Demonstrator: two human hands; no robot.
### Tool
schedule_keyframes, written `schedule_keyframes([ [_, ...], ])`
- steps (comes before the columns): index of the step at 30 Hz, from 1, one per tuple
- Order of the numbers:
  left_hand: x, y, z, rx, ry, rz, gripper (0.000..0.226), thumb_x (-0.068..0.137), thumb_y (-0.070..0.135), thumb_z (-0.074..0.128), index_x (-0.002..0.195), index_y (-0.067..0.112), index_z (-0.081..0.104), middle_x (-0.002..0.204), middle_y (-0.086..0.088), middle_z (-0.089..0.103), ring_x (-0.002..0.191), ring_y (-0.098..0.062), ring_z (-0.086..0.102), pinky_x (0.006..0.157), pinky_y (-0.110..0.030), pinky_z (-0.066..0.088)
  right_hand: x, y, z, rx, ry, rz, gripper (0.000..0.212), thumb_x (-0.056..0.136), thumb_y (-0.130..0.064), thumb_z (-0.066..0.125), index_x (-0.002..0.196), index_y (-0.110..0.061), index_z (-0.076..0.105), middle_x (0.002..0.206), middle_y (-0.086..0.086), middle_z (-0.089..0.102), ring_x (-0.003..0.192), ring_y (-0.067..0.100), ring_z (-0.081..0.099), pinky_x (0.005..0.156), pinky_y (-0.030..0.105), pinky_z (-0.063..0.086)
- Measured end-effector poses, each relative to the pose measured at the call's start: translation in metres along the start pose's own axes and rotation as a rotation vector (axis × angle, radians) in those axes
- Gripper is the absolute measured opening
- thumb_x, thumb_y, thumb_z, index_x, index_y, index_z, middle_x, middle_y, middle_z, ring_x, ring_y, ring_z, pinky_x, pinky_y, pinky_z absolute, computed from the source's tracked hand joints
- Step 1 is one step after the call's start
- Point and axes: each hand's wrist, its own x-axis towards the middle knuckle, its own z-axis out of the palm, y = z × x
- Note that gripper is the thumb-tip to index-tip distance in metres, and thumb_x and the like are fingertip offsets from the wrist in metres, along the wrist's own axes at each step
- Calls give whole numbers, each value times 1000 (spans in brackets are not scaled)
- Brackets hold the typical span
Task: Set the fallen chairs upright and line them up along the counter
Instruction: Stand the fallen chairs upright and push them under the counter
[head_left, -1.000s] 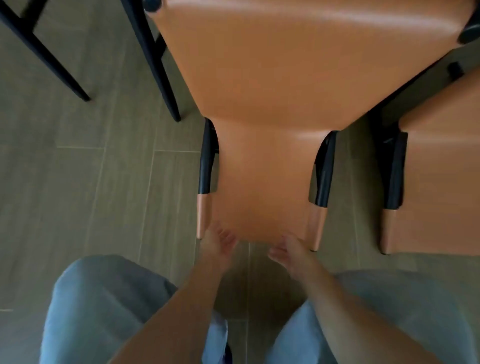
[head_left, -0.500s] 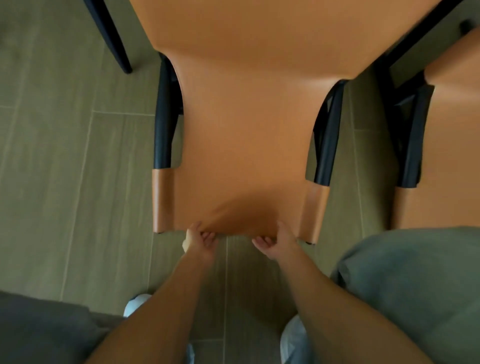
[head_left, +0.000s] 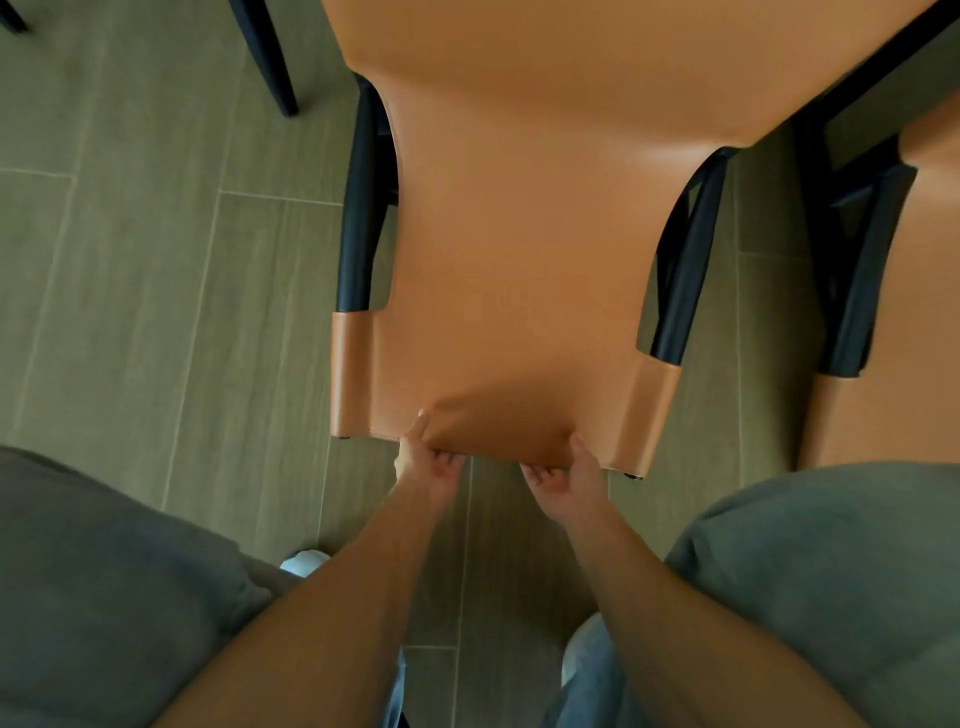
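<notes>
An orange leather chair (head_left: 519, 249) with black frame posts fills the middle of the head view, seen from above and behind its backrest. My left hand (head_left: 428, 465) grips the top edge of the backrest left of centre, thumb over the leather. My right hand (head_left: 566, 475) grips the same edge a little to the right. The leather dents between my two hands. A second orange chair (head_left: 914, 312) of the same kind is close beside it at the right edge, only partly in view.
Black legs of other furniture (head_left: 270, 67) come down at the upper left. Grey-green wood-look floor tiles (head_left: 156, 286) lie open to the left. My grey-clad knees (head_left: 831, 571) and a light shoe (head_left: 306, 561) fill the bottom of the view.
My hands went from reaching under the backrest edge to closing on it. The chair fills more of the view and its backrest top sits nearer to me.
</notes>
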Motion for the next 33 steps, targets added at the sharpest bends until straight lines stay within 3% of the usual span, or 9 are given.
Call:
schedule_keyframes([
  [5,-46,14,-1,23,-30,-49,59,101,31,58,148,0,41,146,-20,52,122,-30,56,104,-38,46,-67,-9,12,-37,45,35,57,100,-28,64,149,-12,40,151,18,48,140,35,47,116,48,41],
  [10,-146,31,24,16,-27,25,54,103,31,52,149,6,40,147,-15,49,116,-29,54,100,-40,45,-170,-19,32,-30,22,21,49,105,-20,55,149,-5,40,149,19,49,137,35,49,114,47,41],
  [13,-228,37,46,11,-16,36,47,109,31,38,149,5,40,152,-16,46,134,-33,49,103,-46,43,-238,-28,49,-138,74,-53,47,108,-18,46,152,-3,37,140,19,54,120,31,55,117,46,36],
  [15,-286,44,63,39,-12,72,42,110,25,36,147,4,41,150,-18,48,137,-36,47,105,-49,42,-293,-39,60,-201,76,-114,48,108,-18,46,153,-4,36,150,20,47,130,32,50,114,46,39],
  [19,-389,58,96,104,34,153,22,106,9,47,127,2,47,117,-21,59,93,-35,65,86,-53,54,-410,-73,81,-192,112,-204,48,106,-12,53,151,-8,37,148,18,49,134,34,52,106,48,50],
  [24,-520,82,132,153,24,146,9,104,7,51,112,9,50,102,-14,64,77,-31,68,73,-52,63,-549,-100,111,-213,177,-265,33,104,-10,55,138,-9,50,126,15,65,79,24,65,92,43,60],
  [27,-584,97,154,167,47,157,8,102,6,54,105,12,51,91,-15,67,70,-32,71,56,-47,63,-613,-121,130,-232,165,-259,38,107,0,39,144,-5,47,139,16,58,106,28,66,89,41,60],
  [29,-616,108,174,164,28,159,14,102,3,55,114,9,51,91,-18,66,71,-34,71,60,-49,63,-640,-137,145,-287,99,-267,46,106,5,28,151,-3,37,153,16,44,134,31,53,88,40,59],
  [33,-645,131,218,177,6,175,25,100,-1,55,124,1,53,97,-24,66,76,-39,70,73,-53,61,-675,-159,178,-347,25,-281,43,104,2,41,147,1,43,143,18,54,128,34,60,50,28,57],
])
